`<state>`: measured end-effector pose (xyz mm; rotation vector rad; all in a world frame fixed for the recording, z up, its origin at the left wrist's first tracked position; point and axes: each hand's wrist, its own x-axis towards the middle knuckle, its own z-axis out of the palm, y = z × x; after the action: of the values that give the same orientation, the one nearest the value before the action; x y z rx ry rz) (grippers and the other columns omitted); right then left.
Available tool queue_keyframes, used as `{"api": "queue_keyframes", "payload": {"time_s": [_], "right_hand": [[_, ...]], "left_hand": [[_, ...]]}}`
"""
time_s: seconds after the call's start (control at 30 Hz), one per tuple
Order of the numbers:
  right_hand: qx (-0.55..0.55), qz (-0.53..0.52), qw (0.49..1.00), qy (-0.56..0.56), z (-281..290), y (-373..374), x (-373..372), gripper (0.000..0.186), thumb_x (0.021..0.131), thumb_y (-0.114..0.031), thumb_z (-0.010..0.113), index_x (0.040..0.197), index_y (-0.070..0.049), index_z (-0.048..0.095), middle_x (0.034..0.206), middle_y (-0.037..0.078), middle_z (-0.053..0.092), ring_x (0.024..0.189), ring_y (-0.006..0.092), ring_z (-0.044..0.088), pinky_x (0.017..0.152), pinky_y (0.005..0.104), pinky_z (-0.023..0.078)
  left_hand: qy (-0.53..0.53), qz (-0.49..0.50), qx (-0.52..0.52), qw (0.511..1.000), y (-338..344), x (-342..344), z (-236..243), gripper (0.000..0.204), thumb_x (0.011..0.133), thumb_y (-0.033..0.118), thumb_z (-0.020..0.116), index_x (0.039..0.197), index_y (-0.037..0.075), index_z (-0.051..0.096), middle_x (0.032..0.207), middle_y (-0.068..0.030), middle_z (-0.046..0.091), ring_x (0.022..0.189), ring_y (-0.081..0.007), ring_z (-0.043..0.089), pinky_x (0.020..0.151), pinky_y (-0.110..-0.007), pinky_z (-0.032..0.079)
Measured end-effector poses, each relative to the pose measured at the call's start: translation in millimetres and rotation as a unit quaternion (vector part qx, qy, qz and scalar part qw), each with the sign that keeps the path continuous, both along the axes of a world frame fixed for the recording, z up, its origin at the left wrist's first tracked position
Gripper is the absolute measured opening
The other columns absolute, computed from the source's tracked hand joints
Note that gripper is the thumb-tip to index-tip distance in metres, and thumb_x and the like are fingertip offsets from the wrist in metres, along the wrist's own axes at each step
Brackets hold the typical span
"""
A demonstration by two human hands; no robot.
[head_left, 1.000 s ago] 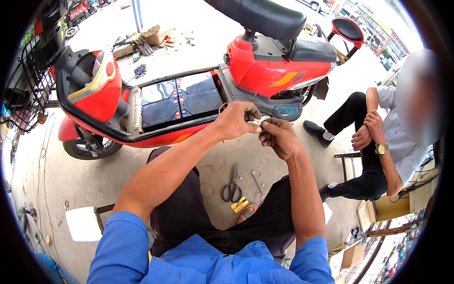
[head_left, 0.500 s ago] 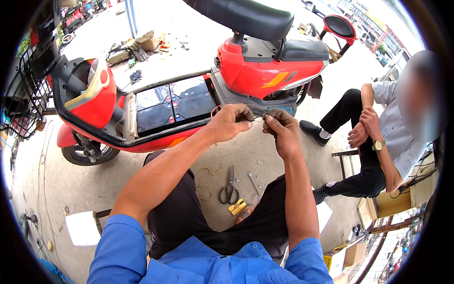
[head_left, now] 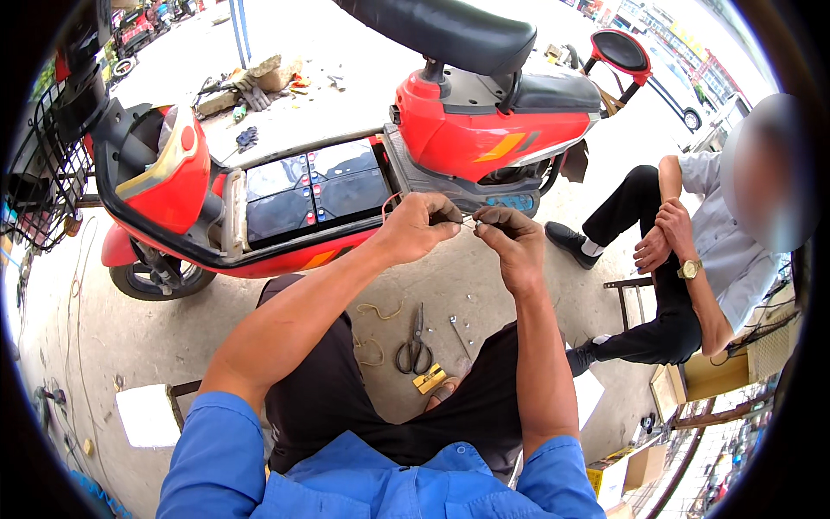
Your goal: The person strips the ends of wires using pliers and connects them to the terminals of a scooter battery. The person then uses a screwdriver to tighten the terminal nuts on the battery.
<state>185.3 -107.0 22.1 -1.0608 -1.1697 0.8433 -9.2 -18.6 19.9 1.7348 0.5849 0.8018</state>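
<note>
In front of the scooter's floorboard, my left hand [head_left: 420, 227] pinches a thin wire between thumb and forefinger. A reddish stretch of the wire [head_left: 388, 204] loops out behind this hand. My right hand [head_left: 512, 245], its fingertips blackened, is closed just beside the left, gripping a small shiny piece too tiny to name. A fine strand bridges the short gap between both sets of fingertips. Beyond them stands a red electric scooter [head_left: 484, 130], its floor compartment uncovered, with several dark batteries [head_left: 281, 216] in it and small red and blue terminals along their middle.
Black-handled scissors [head_left: 414, 353], a yellow box [head_left: 430, 379], a metal rod [head_left: 461, 336] and yellowish string [head_left: 380, 310] lie on the ground between my legs. At right sits a person [head_left: 666, 251] with hands clasped. An open cardboard box [head_left: 647, 467] stands lower right.
My right fingers have shifted slightly left and changed their pinch, and the shiny piece now shows at their tips. My left hand stays nearly in place, still pinching the wire.
</note>
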Motion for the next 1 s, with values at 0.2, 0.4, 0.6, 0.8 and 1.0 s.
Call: {"api": "queue_keyframes", "payload": {"time_s": [0.2, 0.4, 0.6, 0.8, 1.0], "right_hand": [[-0.027, -0.010, 1.000, -0.008, -1, 0, 0, 0.009, 0.084, 0.005, 0.072, 0.093, 0.004, 0.074, 0.103, 0.008, 0.072, 0.089, 0.0103, 0.064, 0.080, 0.0253, 0.052], [-0.047, 0.005, 0.999, 0.012, -1, 1, 0, 0.010, 0.084, 0.003, 0.073, 0.094, 0.004, 0.073, 0.100, 0.008, 0.071, 0.086, 0.0107, 0.064, 0.078, 0.0248, 0.051], [-0.032, -0.003, 0.999, -0.014, -4, 2, 1, 0.008, 0.083, 0.003, 0.073, 0.089, 0.002, 0.070, 0.096, 0.006, 0.070, 0.083, 0.0097, 0.063, 0.076, 0.0249, 0.051], [-0.062, 0.019, 0.998, 0.010, -1, 3, 0, 0.011, 0.083, 0.001, 0.073, 0.093, 0.003, 0.068, 0.093, 0.007, 0.070, 0.081, 0.0126, 0.065, 0.076, 0.0268, 0.053], [-0.108, 0.009, 0.993, 0.039, 1, -2, -2, 0.015, 0.084, -0.002, 0.074, 0.096, 0.004, 0.067, 0.091, 0.008, 0.070, 0.082, 0.0153, 0.067, 0.078, 0.0295, 0.056]], "left_hand": [[0.016, 0.017, 0.024, 0.999, -4, 0, 3, 0.013, 0.090, 0.007, 0.074, 0.098, -0.003, 0.072, 0.085, -0.0042, 0.071, 0.080, -0.0091, 0.063, 0.074, -0.029, 0.051], [0.017, 0.015, 0.036, 0.999, -1, 2, -4, 0.013, 0.090, 0.007, 0.074, 0.097, -0.004, 0.072, 0.086, -0.0060, 0.072, 0.079, -0.0107, 0.063, 0.074, -0.030, 0.052], [0.019, 0.020, 0.072, 0.997, -2, 3, -4, 0.012, 0.088, 0.005, 0.075, 0.095, -0.004, 0.071, 0.086, -0.0067, 0.072, 0.079, -0.0120, 0.064, 0.074, -0.031, 0.052], [0.029, 0.008, 0.086, 0.996, 0, 2, -7, 0.011, 0.088, 0.003, 0.074, 0.096, -0.004, 0.071, 0.084, -0.0065, 0.071, 0.079, -0.0111, 0.063, 0.074, -0.030, 0.051], [0.038, 0.001, 0.054, 0.998, -1, 5, -9, 0.009, 0.089, 0.003, 0.073, 0.094, -0.004, 0.072, 0.082, -0.0055, 0.071, 0.076, -0.0092, 0.061, 0.071, -0.029, 0.050]]}}
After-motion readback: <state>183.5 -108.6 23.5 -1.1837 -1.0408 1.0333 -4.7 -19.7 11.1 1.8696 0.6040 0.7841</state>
